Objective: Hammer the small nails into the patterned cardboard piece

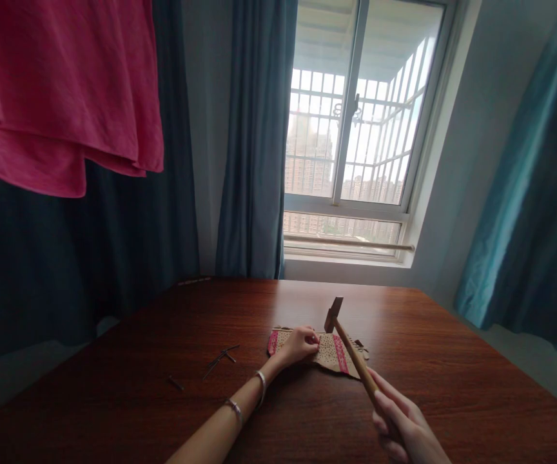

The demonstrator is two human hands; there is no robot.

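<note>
My left hand (301,345) rests on a piece of cardboard (329,351) with pink bands and many dark dots. Its fingers are pinched together over the sheet, around what looks like a nail, mostly hidden by the fingertips. In my right hand (401,415) is the wooden handle of a hammer (356,354), gripped near its lower end. The hammer's metal head is raised just beyond the cardboard, to the right of my left hand. Several loose nails (223,357) lie on the table left of my left forearm, with another nail (175,383) farther left.
The brown wooden table (278,412) reaches back towards a window (351,116) with bars outside. Blue curtains (256,142) hang beside it. A pink cloth (66,84) hangs at the upper left, above table height.
</note>
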